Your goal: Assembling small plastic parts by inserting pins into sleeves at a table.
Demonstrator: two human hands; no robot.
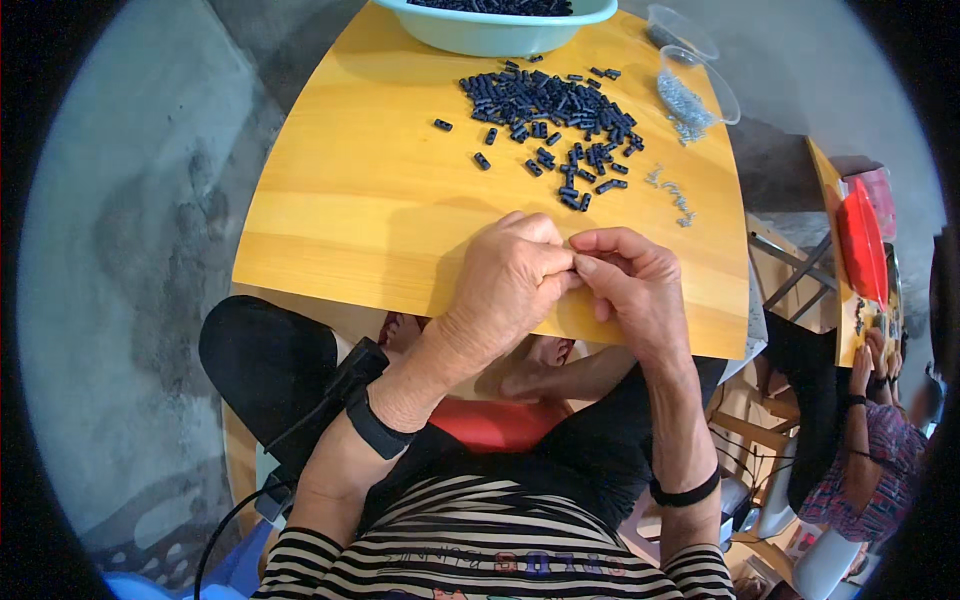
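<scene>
Over the front part of a yellow wooden table (pixel 340 225), my two hands meet with their fingertips together. My left hand (pixel 510 270) is closed, thumb and forefinger pinched. My right hand (pixel 635 285) also pinches, its thumb and forefinger touching the left fingertips. Whatever lies between them is too small or too hidden to make out. Just beyond the hands spreads a pile of small black cylindrical pieces (pixel 540 105) with holes in them. Small silver screws (pixel 677 195) lie loose to the right of that pile.
A pale turquoise basin (pixel 480 38) holding more black pieces stands at the far edge. Clear plastic tubs (pixel 725 100) sit at the far right, one tipped with silver screws spilling out. Off to the right, another person (pixel 880 460) works at a table with a red container (pixel 862 240).
</scene>
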